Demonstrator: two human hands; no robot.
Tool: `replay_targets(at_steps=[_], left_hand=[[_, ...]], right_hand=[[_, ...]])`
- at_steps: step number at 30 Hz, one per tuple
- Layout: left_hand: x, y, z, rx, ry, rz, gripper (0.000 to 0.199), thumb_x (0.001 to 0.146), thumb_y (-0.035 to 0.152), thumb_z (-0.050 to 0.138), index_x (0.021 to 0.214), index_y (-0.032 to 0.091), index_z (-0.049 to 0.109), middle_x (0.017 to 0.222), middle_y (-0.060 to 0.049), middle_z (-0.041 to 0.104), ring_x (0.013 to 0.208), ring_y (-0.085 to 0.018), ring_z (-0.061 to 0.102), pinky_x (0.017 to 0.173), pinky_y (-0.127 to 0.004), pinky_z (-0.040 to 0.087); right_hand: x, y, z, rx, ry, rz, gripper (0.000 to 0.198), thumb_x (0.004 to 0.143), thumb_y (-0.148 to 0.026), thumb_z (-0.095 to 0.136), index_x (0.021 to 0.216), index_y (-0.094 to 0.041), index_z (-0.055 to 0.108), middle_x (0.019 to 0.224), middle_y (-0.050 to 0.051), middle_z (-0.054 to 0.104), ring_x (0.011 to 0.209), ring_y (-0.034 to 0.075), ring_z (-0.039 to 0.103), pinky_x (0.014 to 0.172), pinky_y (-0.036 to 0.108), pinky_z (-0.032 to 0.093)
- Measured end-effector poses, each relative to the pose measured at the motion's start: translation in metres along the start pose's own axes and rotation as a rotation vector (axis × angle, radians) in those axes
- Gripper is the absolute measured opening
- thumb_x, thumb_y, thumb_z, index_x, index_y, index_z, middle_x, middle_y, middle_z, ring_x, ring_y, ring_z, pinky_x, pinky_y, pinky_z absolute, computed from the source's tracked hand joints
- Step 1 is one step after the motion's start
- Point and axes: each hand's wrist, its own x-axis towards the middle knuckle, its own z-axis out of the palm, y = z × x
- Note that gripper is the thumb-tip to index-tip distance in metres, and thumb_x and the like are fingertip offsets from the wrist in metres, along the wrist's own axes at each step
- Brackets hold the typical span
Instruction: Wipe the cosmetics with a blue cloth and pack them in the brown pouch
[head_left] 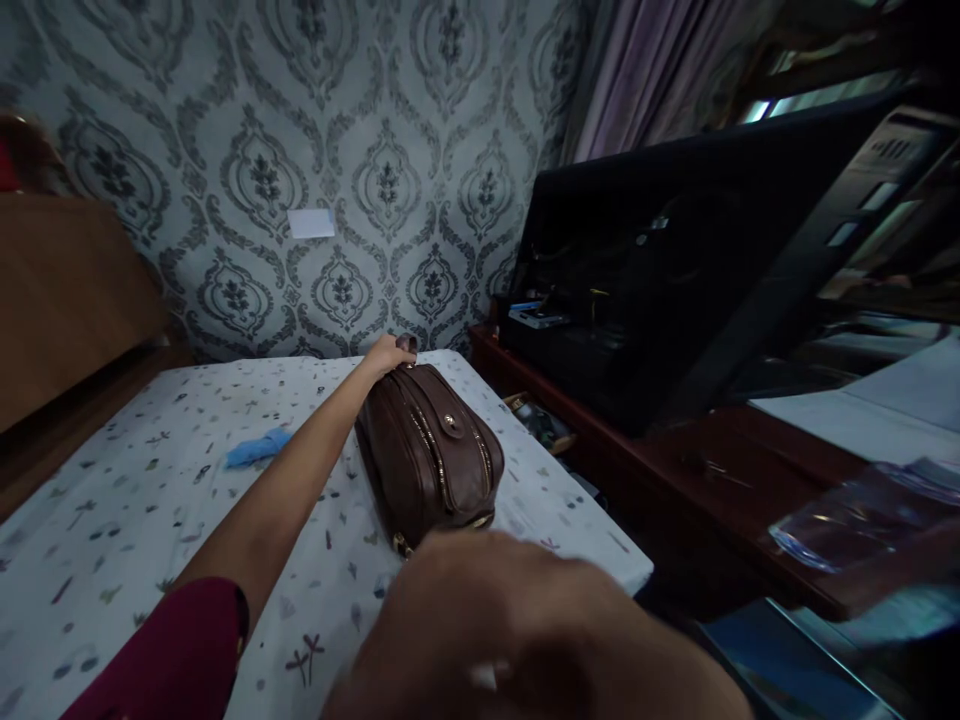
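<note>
A dark brown leather bag [401, 435] lies on a white patterned bed cover, with zippers along its top and a tab with a metal snap. At the bag's far end, my left hand [386, 355] is closed on a short brown strap. My right hand [525, 630] is very near the camera at the bottom, blurred, with its fingers curled. Whatever it holds, if anything, I cannot make out. It covers part of the bag's near end. A blue cloth [257, 448] lies on the cover, left of the bag and beside my left forearm.
A large black television or monitor [637, 270] stands on a dark red wooden desk [720, 480] to the right. Papers [892, 400] and a clear plastic packet [847, 520] lie there. An open drawer [551, 425] holds small items. A wooden headboard [75, 290] rises at left.
</note>
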Motion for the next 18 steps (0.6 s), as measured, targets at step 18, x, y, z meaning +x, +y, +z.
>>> replay_targets(at_steps=[18], left_hand=[[-0.004, -0.002, 0.002, -0.022, 0.062, 0.045, 0.017, 0.063, 0.027, 0.070, 0.059, 0.019, 0.056, 0.056, 0.005, 0.051, 0.062, -0.015, 0.051, 0.063, -0.026, 0.038]], right_hand=[[0.078, 0.100, -0.018, -0.247, -0.025, 0.223, 0.086, 0.086, -0.074, 0.050, 0.145, -0.011, 0.048, 0.151, 0.021, 0.047, 0.141, 0.038, 0.038, 0.110, 0.059, 0.035]])
